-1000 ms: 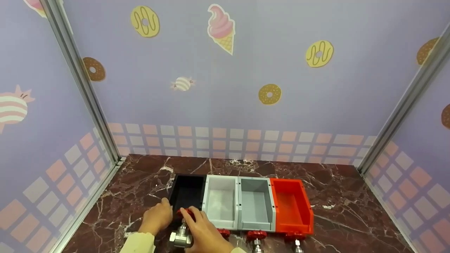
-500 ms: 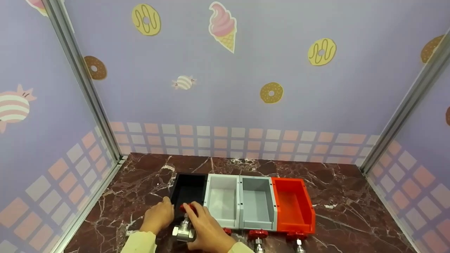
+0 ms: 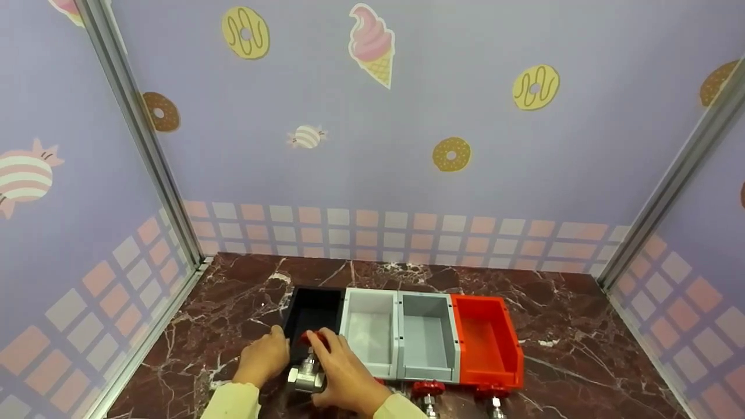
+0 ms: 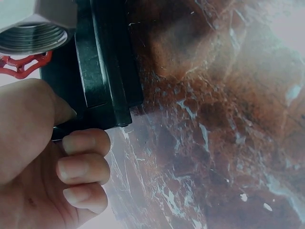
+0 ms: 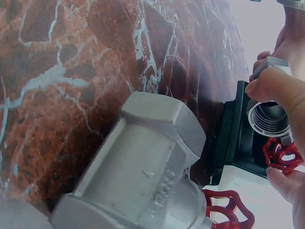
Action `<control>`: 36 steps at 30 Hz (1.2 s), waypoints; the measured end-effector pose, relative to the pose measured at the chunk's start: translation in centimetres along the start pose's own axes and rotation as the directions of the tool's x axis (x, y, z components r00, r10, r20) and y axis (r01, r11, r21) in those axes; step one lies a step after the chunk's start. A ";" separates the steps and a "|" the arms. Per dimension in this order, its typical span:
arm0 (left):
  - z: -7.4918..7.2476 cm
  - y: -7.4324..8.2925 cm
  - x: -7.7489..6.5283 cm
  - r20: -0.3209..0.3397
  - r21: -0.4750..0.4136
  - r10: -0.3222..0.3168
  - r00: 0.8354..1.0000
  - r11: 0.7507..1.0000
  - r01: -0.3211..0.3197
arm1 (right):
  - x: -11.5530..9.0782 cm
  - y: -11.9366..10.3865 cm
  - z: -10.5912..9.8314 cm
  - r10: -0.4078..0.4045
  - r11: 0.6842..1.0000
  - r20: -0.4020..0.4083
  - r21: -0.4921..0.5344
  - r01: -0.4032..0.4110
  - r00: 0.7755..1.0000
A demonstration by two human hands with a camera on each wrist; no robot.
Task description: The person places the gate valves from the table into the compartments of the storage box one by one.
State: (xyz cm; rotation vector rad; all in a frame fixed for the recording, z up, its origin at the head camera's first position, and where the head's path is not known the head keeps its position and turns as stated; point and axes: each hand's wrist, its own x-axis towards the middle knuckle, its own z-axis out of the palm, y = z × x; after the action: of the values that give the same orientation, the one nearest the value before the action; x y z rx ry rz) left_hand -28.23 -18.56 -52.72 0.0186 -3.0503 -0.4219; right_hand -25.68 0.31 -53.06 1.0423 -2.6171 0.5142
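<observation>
In the head view my left hand (image 3: 263, 356) is at the near left corner of a black bin (image 3: 319, 289). The left wrist view shows that hand's thumb and curled fingers (image 4: 83, 167) gripping the bin's edge (image 4: 102, 112). My right hand (image 3: 349, 375) holds a silver globe valve (image 3: 306, 378) by its red handwheel (image 3: 311, 337), over the black bin's front end. Its threaded opening (image 5: 269, 119) faces the right wrist camera, with the thumb and a fingertip on the valve.
White (image 3: 369, 372), grey (image 3: 428, 375) and red (image 3: 495, 378) bins stand side by side, right of the black one. Before them lie more valves with red handwheels (image 3: 429, 388); one valve (image 5: 138, 162) looms large in the right wrist view. Patterned walls (image 3: 407, 192) enclose the marble-look table (image 3: 559, 302).
My right hand has carried the valve slightly forward, farther over the black bin's front. My left hand keeps its place on the bin, and the view has shifted a little.
</observation>
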 end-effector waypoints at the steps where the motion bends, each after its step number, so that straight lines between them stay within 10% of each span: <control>1: 0.0 0.0 0.0 -0.001 -0.001 0.001 1.000 1.000 -0.001 | 0.0 0.1 -0.1 0.005 1.000 0.009 0.006 -0.005 1.000; 36: 0.0 -0.1 0.0 0.013 -0.021 -0.012 1.000 1.000 0.012 | 2.1 0.7 -0.1 0.078 0.997 0.051 -0.029 -0.077 0.996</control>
State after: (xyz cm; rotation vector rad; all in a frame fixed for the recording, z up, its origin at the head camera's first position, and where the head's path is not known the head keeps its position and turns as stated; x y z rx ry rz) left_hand -28.21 -18.62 -52.79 0.0332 -3.0597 -0.4569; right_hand -27.64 -0.41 -52.35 0.9613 -2.7112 0.4732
